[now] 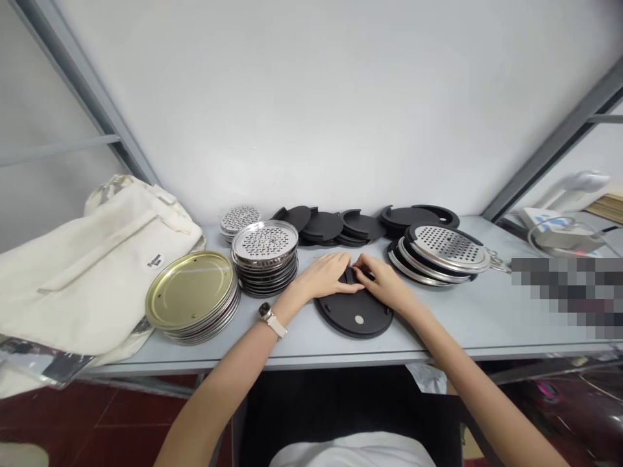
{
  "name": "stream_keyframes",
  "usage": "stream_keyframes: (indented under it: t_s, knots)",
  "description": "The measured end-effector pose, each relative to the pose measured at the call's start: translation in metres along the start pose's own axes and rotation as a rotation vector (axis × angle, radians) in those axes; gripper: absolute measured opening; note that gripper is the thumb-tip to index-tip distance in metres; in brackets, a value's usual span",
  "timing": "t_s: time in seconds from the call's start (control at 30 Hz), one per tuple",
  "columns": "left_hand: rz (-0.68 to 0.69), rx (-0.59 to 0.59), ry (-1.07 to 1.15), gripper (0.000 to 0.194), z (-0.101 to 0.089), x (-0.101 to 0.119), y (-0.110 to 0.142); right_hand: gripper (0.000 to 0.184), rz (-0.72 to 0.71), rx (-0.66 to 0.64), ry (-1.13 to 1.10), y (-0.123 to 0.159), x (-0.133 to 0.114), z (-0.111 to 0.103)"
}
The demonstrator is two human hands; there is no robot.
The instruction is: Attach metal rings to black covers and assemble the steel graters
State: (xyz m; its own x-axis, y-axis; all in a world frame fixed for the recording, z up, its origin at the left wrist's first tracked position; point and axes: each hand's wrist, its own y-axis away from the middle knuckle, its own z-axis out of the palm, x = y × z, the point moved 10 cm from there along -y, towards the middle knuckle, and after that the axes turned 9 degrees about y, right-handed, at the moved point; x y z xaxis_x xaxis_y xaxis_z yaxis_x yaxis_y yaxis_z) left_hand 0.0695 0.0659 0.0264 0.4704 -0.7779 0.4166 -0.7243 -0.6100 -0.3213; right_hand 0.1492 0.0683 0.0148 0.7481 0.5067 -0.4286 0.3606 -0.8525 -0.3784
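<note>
A black round disc (345, 314) with a pale round spot lies on the grey table before me. My left hand (327, 275) rests over its far left edge, fingers bent onto the rim. From the other side my right hand (382, 282) pinches at the disc's far edge, close to the left fingertips. What lies between the fingertips is too small to make out. Left of my left hand stands a stack of round metal grater plates (265, 243) above black rings. Beyond my right hand sits a pile of perforated steel discs (442, 246) with black rims.
A stack of gold-coloured round lids (192, 292) stands at the left, against a white canvas bag (97, 259). Along the wall lie black round holders (321, 225) and a smaller grater stack (240, 219). A white box with cables (559, 227) is at the far right.
</note>
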Motion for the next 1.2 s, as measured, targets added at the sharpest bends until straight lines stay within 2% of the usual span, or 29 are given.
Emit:
stream_keyframes:
  t_s: [0.2,0.33,0.57,0.8,1.03,1.2]
  knots:
    - [-0.077,0.018,-0.034,0.04,-0.004,-0.003,0.0,0.007,-0.01,-0.016,-0.037,0.0,-0.002,0.001]
    - [-0.137,0.028,0.026,0.045,-0.007,-0.007,0.001,0.008,0.031,-0.059,-0.038,0.0,-0.001,0.004]
    - [-0.219,-0.001,0.116,0.043,-0.007,-0.012,-0.002,0.01,0.108,-0.054,-0.049,-0.001,0.0,0.0]
    - [-0.312,-0.032,0.21,0.035,-0.002,-0.02,-0.003,0.014,0.119,-0.028,-0.037,-0.001,0.002,0.0]
    - [-0.326,-0.068,0.256,0.031,0.004,-0.02,-0.005,0.017,0.099,-0.02,0.0,-0.002,-0.001,-0.004]
    - [-0.28,-0.077,0.196,0.028,0.004,-0.015,-0.006,0.018,0.077,-0.019,0.035,-0.001,-0.003,-0.005]
